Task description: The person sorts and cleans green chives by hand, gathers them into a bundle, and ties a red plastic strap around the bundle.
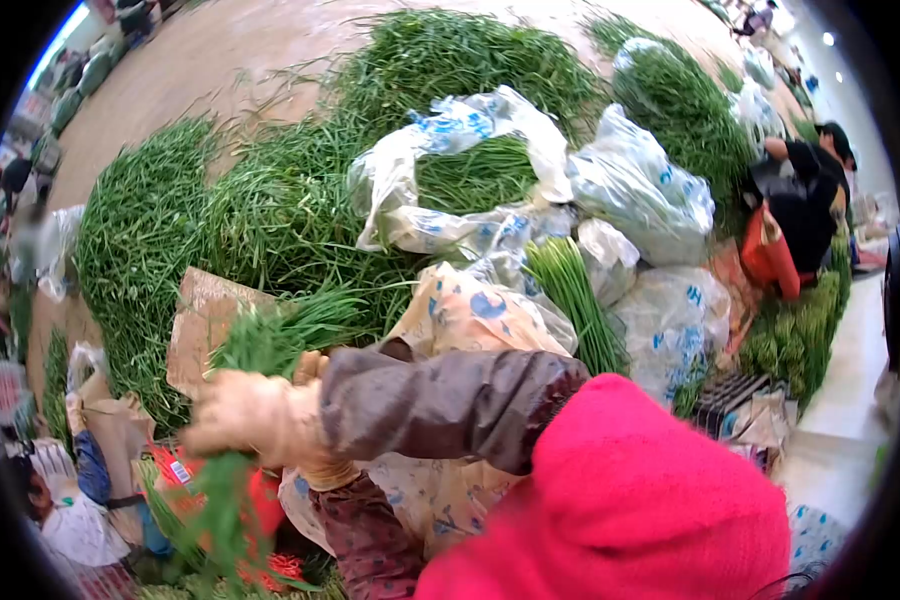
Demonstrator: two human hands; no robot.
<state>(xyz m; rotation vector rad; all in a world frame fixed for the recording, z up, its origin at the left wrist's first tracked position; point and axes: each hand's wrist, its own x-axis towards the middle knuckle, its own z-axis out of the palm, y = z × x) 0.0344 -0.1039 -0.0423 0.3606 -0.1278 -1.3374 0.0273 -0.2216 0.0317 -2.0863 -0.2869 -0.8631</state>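
One bunch of greens point(228, 500), likely light, limp and easily bruised, is clasped mid-length in the right grip point(260, 415), best held gently there, the left grip point(325, 472) too hidden to tell.

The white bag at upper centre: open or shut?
Open. The white bag has its mouth spread wide, green stalks showing inside.

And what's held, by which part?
Bunch of long thin green leaves, held partway along by the tan-gloved right hand; left hand mostly hidden, grip unclear.
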